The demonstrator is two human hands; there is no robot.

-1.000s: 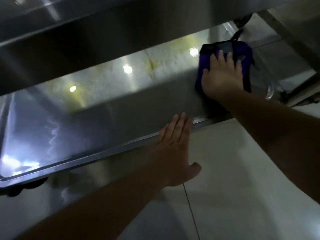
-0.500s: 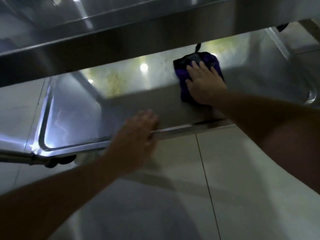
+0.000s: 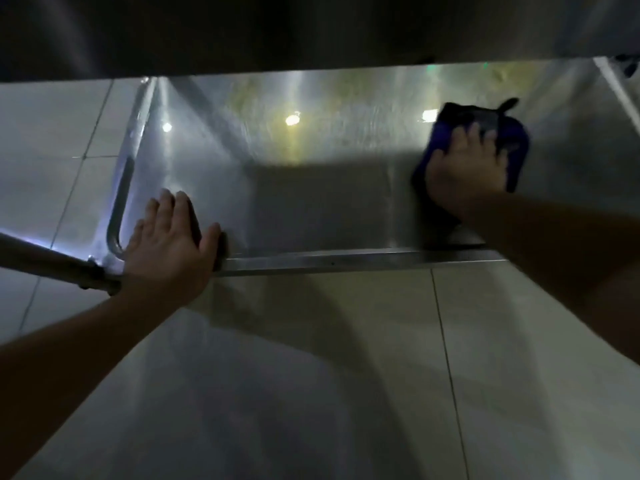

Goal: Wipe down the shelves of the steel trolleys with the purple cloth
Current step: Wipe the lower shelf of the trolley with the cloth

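The right hand (image 3: 465, 171) presses the purple cloth (image 3: 485, 133) flat on the trolley's lower shelf (image 3: 311, 195) — fingers spread. The left hand (image 3: 169, 240) rests open on the shelf's front rim.

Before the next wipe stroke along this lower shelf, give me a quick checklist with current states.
1. Purple cloth under the right hand, flat on the lower shelf: ok.
2. Left hand bracing the shelf's front edge near the left corner: ok.
3. Path leftward free of objects: ok.
4. Yellowish stains at the back wiped off: not ok.
5. Clearance under the upper shelf: cannot tell.
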